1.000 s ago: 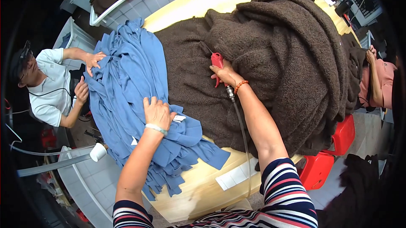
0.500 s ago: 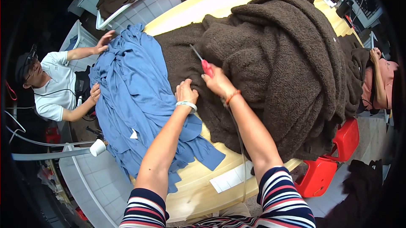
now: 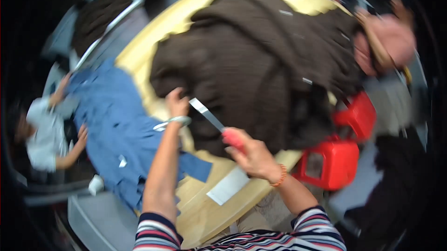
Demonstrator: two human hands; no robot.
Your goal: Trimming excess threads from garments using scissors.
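A large heap of dark brown knit fabric (image 3: 242, 64) covers much of the pale wooden table. My left hand (image 3: 177, 104), wearing a pale bracelet, is at the heap's left edge with bent fingers closed on the brown knit; motion blurs the fingertips. My right hand (image 3: 253, 155) grips the red handle of a thin tool resembling a soldering iron (image 3: 209, 117). Its pale shaft, smeared by motion, points up and left over the near edge of the heap. Left of my left hand lies a pile of blue fabric (image 3: 116, 111) with a small white tag.
A person in a white shirt (image 3: 46, 132) at the left touches the blue pile. Someone in pink (image 3: 389, 44) works at the far right. Red stools (image 3: 333, 165) stand beside the table (image 3: 198, 211). A white paper (image 3: 228, 186) lies near its front edge; grey bins (image 3: 100, 223) flank it.
The view has shifted and blurred. The brown knit has moved away from the blue pile, baring table between them. My right hand with the tool has come nearer to me.
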